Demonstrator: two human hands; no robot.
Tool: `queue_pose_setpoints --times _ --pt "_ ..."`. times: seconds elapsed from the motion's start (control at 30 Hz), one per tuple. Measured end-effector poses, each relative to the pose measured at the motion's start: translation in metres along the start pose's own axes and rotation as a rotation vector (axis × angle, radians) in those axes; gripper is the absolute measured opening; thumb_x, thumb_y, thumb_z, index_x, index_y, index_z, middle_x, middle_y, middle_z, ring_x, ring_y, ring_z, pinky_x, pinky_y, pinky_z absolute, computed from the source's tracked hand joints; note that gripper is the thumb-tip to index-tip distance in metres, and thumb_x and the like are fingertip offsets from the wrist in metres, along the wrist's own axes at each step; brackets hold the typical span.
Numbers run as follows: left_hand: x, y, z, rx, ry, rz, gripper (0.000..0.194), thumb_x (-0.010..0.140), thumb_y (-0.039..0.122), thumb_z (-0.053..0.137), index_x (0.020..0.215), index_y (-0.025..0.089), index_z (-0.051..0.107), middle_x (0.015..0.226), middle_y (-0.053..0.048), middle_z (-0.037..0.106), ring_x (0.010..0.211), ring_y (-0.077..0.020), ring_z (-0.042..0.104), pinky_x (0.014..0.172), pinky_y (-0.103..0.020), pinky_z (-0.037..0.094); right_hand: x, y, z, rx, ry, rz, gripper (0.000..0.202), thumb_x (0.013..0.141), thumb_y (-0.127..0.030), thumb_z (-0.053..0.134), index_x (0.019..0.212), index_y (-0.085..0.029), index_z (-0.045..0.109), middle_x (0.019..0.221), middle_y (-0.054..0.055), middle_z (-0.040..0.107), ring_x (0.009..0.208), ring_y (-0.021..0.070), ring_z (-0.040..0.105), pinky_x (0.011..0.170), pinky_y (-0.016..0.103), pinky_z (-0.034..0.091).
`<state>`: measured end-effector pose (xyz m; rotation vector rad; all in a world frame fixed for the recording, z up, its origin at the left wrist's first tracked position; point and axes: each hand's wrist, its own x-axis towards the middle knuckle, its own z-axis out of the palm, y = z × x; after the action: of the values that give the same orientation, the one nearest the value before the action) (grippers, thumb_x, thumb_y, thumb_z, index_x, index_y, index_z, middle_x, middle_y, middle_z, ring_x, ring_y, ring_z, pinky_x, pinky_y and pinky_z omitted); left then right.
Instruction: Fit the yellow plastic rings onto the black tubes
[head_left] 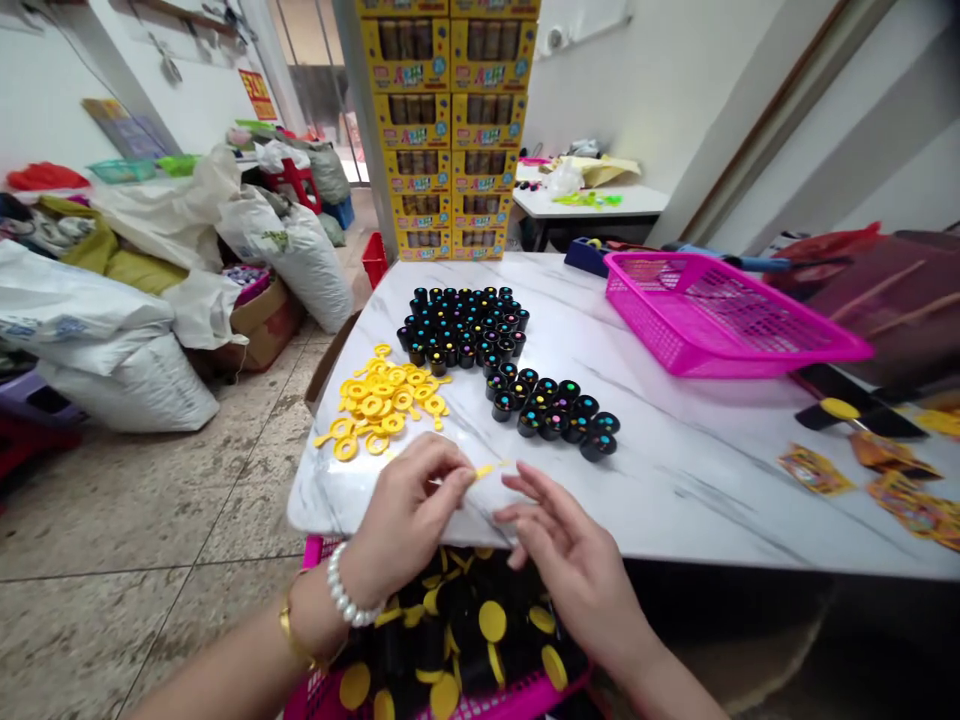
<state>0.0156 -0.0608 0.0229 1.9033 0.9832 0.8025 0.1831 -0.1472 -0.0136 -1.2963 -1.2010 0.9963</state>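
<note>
My left hand [411, 508] is closed in a pinch on a small yellow plastic ring piece [484, 471], whose tip sticks out past the fingers, partly hidden and blurred. My right hand [564, 545] hovers just right of it, fingers apart, holding nothing. Beyond my left hand lies a loose pile of yellow rings with short tabs [390, 400]. Behind them, black round caps with coloured dots [465, 325] stand in a tight group, and more black caps [555, 425] reach toward the right. Below my hands, a pink basket [536, 697] holds black containers with yellow lids [492, 622].
A large pink basket [675, 345] sits at the right of the marble-patterned table [697, 470]. Stacked yellow boxes [450, 130] rise at the far edge. Small printed packets [816, 470] lie at the right. White sacks [112, 340] stand on the floor at the left.
</note>
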Motion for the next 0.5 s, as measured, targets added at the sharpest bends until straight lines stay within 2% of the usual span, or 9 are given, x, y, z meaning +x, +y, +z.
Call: queue_pose_setpoints --times 0.07,0.1,0.13,0.17,0.23,0.33,0.4,0.5 --pt "0.010 0.008 0.015 -0.285 -0.199 -0.187 0.025 0.091 0.039 0.046 0.082 0.016 0.054 0.067 0.001 0.054 0.051 -0.0076 0.045 0.048 -0.019 0.036 0.015 0.004 -0.003 0.236 0.023 0.152 0.038 0.089 -0.034 0.056 0.123 -0.020 0.051 0.110 0.010 0.064 0.065 0.0119 0.063 0.058 0.026 0.053" --pt "0.016 0.007 0.021 -0.361 -0.259 -0.252 0.027 0.090 0.041 0.046 0.083 0.016 0.054 0.064 0.002 0.053 0.046 -0.0065 0.041 0.044 -0.019 0.033 0.022 0.007 -0.005 0.319 0.026 0.174 0.032 0.087 -0.035 0.058 0.114 -0.018 0.056 0.096 0.008 0.066 0.059 0.0101 0.060 0.055 0.024 0.051" --pt "0.022 0.004 0.027 -0.385 -0.270 -0.286 0.028 0.089 0.043 0.047 0.085 0.015 0.054 0.062 0.002 0.054 0.045 -0.0063 0.040 0.043 -0.019 0.032 0.027 0.009 -0.007 0.376 0.047 0.174 0.026 0.086 -0.035 0.060 0.103 -0.016 0.060 0.082 0.004 0.066 0.054 0.0086 0.057 0.052 0.021 0.049" --pt "0.030 0.000 0.031 -0.356 -0.236 -0.284 0.029 0.088 0.043 0.049 0.086 0.015 0.056 0.064 0.001 0.055 0.047 -0.0070 0.043 0.045 -0.019 0.033 0.030 0.012 -0.010 0.406 0.084 0.165 0.022 0.085 -0.035 0.062 0.094 -0.015 0.061 0.071 0.002 0.064 0.052 0.0077 0.055 0.050 0.019 0.046" --pt "0.048 -0.012 0.036 -0.191 -0.082 -0.205 0.027 0.085 0.041 0.055 0.092 0.015 0.059 0.072 -0.001 0.060 0.056 -0.0096 0.052 0.051 -0.021 0.039 0.032 0.015 -0.015 0.410 0.158 0.162 0.020 0.083 -0.035 0.065 0.086 -0.016 0.059 0.061 -0.001 0.060 0.049 0.0071 0.052 0.046 0.017 0.042" --pt "0.074 -0.029 0.040 0.146 0.119 -0.022 0.032 0.077 0.038 0.066 0.099 0.016 0.060 0.085 -0.003 0.062 0.065 -0.0120 0.056 0.062 -0.025 0.044 0.028 0.014 -0.019 0.338 0.162 0.211 0.030 0.079 -0.034 0.069 0.101 -0.019 0.057 0.059 -0.004 0.060 0.044 0.0078 0.050 0.043 0.018 0.043" --pt "0.088 -0.036 0.044 0.317 0.157 0.063 0.035 0.072 0.039 0.071 0.096 0.016 0.061 0.083 -0.002 0.061 0.067 -0.0135 0.056 0.066 -0.027 0.045 0.025 0.011 -0.017 0.282 0.120 0.239 0.036 0.077 -0.034 0.070 0.107 -0.020 0.056 0.058 -0.005 0.059 0.044 0.0083 0.051 0.043 0.018 0.044" --pt "0.099 -0.041 0.050 0.436 0.154 0.110 0.031 0.071 0.040 0.072 0.090 0.017 0.063 0.080 -0.002 0.060 0.072 -0.0156 0.056 0.068 -0.028 0.044 0.022 0.008 -0.012 0.222 0.084 0.244 0.027 0.076 -0.034 0.071 0.094 -0.018 0.059 0.064 -0.003 0.061 0.052 0.0085 0.056 0.048 0.017 0.046"
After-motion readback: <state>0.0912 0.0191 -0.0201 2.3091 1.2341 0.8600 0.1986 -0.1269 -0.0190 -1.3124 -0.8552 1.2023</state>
